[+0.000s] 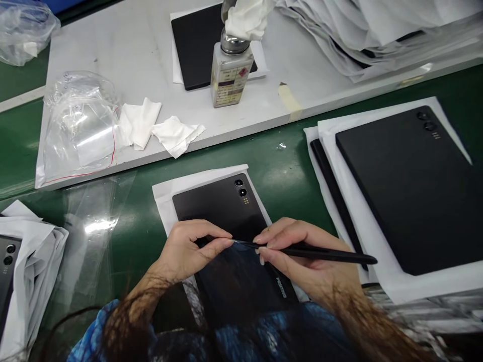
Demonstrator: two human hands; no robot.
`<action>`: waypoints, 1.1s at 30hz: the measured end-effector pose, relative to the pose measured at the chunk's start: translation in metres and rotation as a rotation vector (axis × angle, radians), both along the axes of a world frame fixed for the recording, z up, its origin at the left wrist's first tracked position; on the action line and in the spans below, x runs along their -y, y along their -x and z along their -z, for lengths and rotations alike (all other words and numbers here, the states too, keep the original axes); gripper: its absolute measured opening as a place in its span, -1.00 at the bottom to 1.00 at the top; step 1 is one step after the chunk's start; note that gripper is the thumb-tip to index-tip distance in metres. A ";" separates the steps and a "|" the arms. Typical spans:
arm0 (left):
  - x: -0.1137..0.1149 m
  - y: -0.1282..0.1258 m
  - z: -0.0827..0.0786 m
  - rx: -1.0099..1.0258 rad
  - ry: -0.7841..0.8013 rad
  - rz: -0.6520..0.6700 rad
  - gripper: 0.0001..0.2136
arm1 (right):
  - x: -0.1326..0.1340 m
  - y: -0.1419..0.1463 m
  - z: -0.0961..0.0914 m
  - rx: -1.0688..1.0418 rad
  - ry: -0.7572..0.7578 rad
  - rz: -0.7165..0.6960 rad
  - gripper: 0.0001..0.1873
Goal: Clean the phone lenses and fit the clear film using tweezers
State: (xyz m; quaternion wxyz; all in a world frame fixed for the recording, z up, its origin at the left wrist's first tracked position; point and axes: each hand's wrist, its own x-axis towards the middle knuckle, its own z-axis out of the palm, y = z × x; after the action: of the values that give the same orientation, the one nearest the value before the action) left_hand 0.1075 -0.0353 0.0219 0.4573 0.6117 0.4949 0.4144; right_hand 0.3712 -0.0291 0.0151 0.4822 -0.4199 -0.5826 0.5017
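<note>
Over a dark tablet (pixel 222 211), lying back up on a white sleeve (pixel 164 203), both of my hands meet. My right hand (pixel 305 251) is closed around slim black tweezers (pixel 324 254), their pointed end aimed left. At that point the thumb and forefinger of my left hand (pixel 196 249) pinch together; whatever sits between them is too small to make out. Two camera lenses show at the tablet's upper right corner, and lettering runs along its lower right edge. My sleeves and hair cover the tablet's near end.
To the right, another dark tablet (pixel 411 186) and a long black bar (pixel 335 191) lie on white sleeves. A labelled pump bottle (pixel 231 75) stands on the raised grey board (pixel 136 45), near crumpled wipes (pixel 177 134) and a clear bag (pixel 81 130). Stacked sleeves (pixel 41 271) sit at left.
</note>
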 end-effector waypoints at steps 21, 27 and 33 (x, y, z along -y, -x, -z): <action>0.004 0.000 0.016 -0.057 -0.099 0.061 -0.86 | -0.095 0.016 0.029 -0.178 0.250 0.298 -0.39; 0.007 0.007 0.022 -0.071 -0.075 0.115 -0.85 | -0.088 0.017 0.029 -0.124 0.230 0.275 -0.49; 0.003 -0.004 0.012 -0.024 -0.187 0.041 -0.86 | -0.089 0.016 0.026 -0.092 0.226 0.257 -0.55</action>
State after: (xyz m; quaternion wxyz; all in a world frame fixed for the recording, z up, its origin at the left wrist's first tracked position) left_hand 0.1113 -0.0385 0.0098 0.4006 0.6665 0.4469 0.4422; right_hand 0.3549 0.0600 -0.0114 0.5182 -0.5193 -0.4414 0.5168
